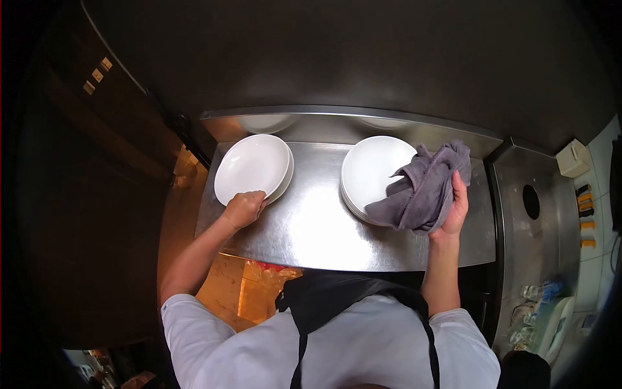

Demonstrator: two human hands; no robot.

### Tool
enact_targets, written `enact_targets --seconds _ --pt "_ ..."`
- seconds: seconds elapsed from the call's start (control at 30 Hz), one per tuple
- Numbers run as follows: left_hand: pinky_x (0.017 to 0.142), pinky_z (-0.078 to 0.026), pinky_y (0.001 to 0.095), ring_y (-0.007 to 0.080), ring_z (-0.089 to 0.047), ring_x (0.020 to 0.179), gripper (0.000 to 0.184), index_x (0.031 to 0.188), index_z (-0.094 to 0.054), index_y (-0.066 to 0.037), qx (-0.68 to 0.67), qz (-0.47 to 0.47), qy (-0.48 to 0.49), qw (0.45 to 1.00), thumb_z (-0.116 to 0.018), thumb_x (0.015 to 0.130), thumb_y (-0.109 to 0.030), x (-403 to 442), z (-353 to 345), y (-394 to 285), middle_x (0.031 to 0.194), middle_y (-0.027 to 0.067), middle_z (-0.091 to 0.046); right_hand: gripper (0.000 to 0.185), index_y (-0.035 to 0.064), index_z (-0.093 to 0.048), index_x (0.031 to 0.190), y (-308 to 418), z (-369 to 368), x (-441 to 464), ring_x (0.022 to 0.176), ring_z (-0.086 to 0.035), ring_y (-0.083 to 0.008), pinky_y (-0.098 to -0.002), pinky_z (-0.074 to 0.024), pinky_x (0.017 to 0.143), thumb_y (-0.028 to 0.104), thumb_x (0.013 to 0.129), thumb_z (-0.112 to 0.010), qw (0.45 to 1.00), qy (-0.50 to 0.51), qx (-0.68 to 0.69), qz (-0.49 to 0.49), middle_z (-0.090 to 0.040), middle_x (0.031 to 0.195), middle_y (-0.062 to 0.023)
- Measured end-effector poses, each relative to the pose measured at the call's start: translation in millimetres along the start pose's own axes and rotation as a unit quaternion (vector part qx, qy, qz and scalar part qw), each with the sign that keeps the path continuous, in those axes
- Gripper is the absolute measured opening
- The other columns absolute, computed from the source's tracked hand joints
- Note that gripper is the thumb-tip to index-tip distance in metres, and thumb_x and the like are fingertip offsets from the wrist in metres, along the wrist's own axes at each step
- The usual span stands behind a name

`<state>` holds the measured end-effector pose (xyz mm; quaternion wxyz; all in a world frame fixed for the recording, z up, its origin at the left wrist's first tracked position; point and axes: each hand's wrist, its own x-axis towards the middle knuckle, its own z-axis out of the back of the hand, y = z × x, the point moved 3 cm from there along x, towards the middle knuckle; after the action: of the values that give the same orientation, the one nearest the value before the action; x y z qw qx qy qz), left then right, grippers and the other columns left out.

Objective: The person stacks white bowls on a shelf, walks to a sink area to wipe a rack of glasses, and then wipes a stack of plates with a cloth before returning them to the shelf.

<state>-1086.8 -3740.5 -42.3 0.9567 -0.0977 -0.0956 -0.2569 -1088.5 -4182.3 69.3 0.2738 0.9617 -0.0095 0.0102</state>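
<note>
My left hand (245, 209) is closed on the near rim of a white plate (253, 168). That plate lies a little askew over other white crockery, whose edge shows at its right. On the right side of the steel counter (311, 220) stands a stack of white plates (372, 170). My right hand (455, 211) is wrapped round a bunched grey-purple cloth (424, 188). The cloth hangs over the right part of that stack and hides some of the top plate; whether it presses on the plate I cannot tell.
A raised steel backsplash (317, 123) runs along the counter's far edge. To the right is a steel unit (528, 223) with a dark round hole. Knives with orange and black handles (586, 207) hang on the right wall, near a white box (573, 159). Glasses (528, 321) stand lower right.
</note>
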Motion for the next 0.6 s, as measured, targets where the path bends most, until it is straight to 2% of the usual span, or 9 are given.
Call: enact_targets --seconds 0.1,0.2,0.3,0.33,0.43,0.5,0.53,0.57,0.6 --pt "0.057 -0.053 0.0462 0.0362 -0.064 0.066 0.014 0.087 -0.055 -0.005 -0.003 -0.009 -0.004 1.000 -0.063 0.092 -0.017 2 -11 4 0.075 0.0141 -0.064 0.051 0.0019 -0.046 0.139 2 10 -3 0.123 -0.056 -0.0314 -0.0463 -0.0448 0.106 0.036 0.101 -0.045 0.999 0.037 -0.001 0.001 -0.057 0.134 -0.0177" --pt "0.058 -0.053 0.0463 0.0355 -0.064 0.070 0.016 0.088 -0.055 -0.006 0.014 0.018 0.015 1.000 -0.061 0.093 -0.020 2 -21 5 0.080 0.0131 -0.063 0.051 0.0016 -0.046 0.139 3 11 -6 0.122 -0.056 -0.0310 -0.0458 -0.0451 0.106 0.036 0.101 -0.044 0.997 0.079 -0.015 -0.003 -0.057 0.134 -0.0172" --pt "0.059 -0.053 0.0449 0.0324 -0.064 0.076 0.019 0.087 -0.054 -0.006 0.019 0.022 0.026 0.999 -0.060 0.093 -0.022 3 -23 4 0.084 0.0117 -0.061 0.051 0.0012 -0.045 0.139 3 11 -8 0.122 -0.056 -0.0306 -0.0447 -0.0452 0.106 0.036 0.102 -0.044 0.996 0.075 -0.040 0.010 -0.056 0.135 -0.0169" --pt "0.059 -0.053 0.0442 0.0312 -0.064 0.078 0.019 0.087 -0.054 -0.006 0.017 0.017 0.027 0.999 -0.060 0.093 -0.023 3 -23 4 0.085 0.0112 -0.060 0.050 0.0004 -0.045 0.139 3 14 -8 0.121 -0.057 -0.0300 -0.0435 -0.0457 0.105 0.034 0.102 -0.046 0.997 0.038 -0.058 0.019 -0.056 0.133 -0.0166" --pt "0.070 -0.054 0.0437 0.0323 -0.064 0.091 0.020 0.092 -0.058 -0.005 0.015 0.045 0.064 0.997 -0.064 0.090 -0.024 0 -30 2 0.097 0.0145 -0.063 0.049 -0.0016 -0.044 0.138 3 28 -4 0.118 -0.058 -0.0279 -0.0399 -0.0455 0.103 0.030 0.101 -0.050 0.990 -0.035 -0.131 0.049 -0.057 0.130 -0.0157" --pt "0.083 -0.052 0.0458 0.0344 -0.063 0.101 0.025 0.099 -0.061 -0.004 0.027 0.039 -0.008 0.999 -0.067 0.087 -0.025 -1 -28 -2 0.108 0.0172 -0.063 0.049 -0.0026 -0.043 0.138 5 33 -2 0.119 -0.057 -0.0259 -0.0378 -0.0434 0.105 0.027 0.100 -0.052 0.975 -0.042 -0.205 0.074 -0.056 0.131 -0.0147" --pt "0.089 -0.051 0.0468 0.0354 -0.062 0.106 0.028 0.102 -0.062 -0.003 0.030 0.034 -0.045 0.998 -0.069 0.086 -0.025 1 -28 -7 0.113 0.0186 -0.063 0.052 -0.0030 -0.041 0.140 8 31 -2 0.119 -0.056 -0.0239 -0.0360 -0.0413 0.105 0.023 0.098 -0.057 0.955 -0.053 -0.278 0.087 -0.054 0.133 -0.0140" --pt "0.094 -0.048 0.0487 0.0362 -0.060 0.110 0.032 0.106 -0.063 -0.003 0.011 0.000 -0.082 0.997 -0.070 0.085 -0.025 8 -24 -22 0.116 0.0190 -0.063 0.047 -0.0039 -0.050 0.133 7 36 4 0.116 -0.058 -0.0217 -0.0355 -0.0448 0.101 0.024 0.096 -0.060 0.922 -0.060 -0.367 0.106 -0.058 0.127 -0.0128" --pt "0.100 -0.044 0.0507 0.0369 -0.059 0.113 0.036 0.109 -0.063 -0.002 -0.007 -0.032 -0.118 0.992 -0.072 0.084 -0.026 18 -18 -46 0.119 0.0194 -0.062 0.043 -0.0027 -0.055 0.127 4 43 16 0.112 -0.060 -0.0243 -0.0364 -0.0471 0.096 0.026 0.095 -0.062 0.873 -0.023 -0.480 0.087 -0.061 0.122 -0.0142"
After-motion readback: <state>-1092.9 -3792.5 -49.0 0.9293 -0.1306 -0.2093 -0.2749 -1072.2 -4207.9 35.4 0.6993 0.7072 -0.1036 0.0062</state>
